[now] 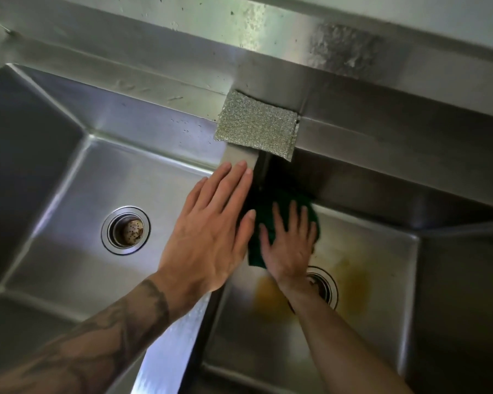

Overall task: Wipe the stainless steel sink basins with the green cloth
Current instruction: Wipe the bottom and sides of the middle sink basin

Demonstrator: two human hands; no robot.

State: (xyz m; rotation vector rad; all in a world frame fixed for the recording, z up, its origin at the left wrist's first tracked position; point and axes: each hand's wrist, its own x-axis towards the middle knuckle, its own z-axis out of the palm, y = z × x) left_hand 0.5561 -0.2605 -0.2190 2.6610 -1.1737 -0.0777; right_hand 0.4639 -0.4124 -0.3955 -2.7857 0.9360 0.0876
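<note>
A double stainless steel sink fills the view. My right hand (289, 240) lies flat, fingers spread, pressing the dark green cloth (268, 207) against the floor of the right basin (376, 245) near its back left corner. My left hand (211, 223) rests flat and open on the steel divider (171, 351) between the basins, holding nothing. The left basin (69, 194) has a drain with a strainer (125, 230). Part of the cloth is hidden under my right palm.
A silver mesh scouring pad (256, 125) lies on the back of the divider. The right basin's drain (323, 285) sits beside my right wrist, with yellow-brown stains (350, 282) around it. A spotted steel ledge (268, 32) runs along the back.
</note>
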